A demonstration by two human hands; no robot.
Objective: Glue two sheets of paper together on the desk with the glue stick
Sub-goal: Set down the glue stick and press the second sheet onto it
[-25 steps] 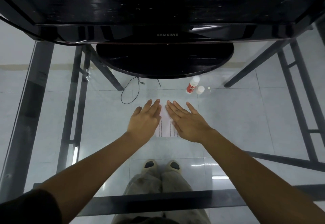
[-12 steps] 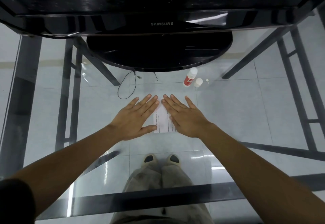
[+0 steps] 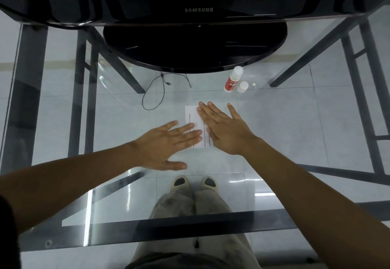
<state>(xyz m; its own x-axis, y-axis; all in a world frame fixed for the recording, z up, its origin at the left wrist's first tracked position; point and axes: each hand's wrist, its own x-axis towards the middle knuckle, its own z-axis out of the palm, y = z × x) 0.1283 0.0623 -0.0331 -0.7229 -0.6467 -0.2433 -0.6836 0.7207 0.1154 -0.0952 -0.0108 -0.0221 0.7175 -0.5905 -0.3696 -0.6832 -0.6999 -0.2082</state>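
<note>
From the head view we saw the paper point(image 3: 195, 118) lying flat on the glass table point(image 3: 295, 125), in front of the monitor point(image 3: 196, 11). The right hand point(image 3: 223, 129) pressed flat on the paper's right part, fingers spread and grasping nothing. The left hand point(image 3: 166, 146) lay open, its fingertips on the paper's lower left edge. The glue stick point(image 3: 232, 79) stood beyond, cap point(image 3: 242, 87) just beside it.

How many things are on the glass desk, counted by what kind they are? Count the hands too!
Hands: 2, the left hand and the right hand, flat on the paper
Paper: 1 visible stack; separate sheets cannot be told apart
Glue stick: 1
Glue cap: 1
Monitor: 1
Total: 6
</note>
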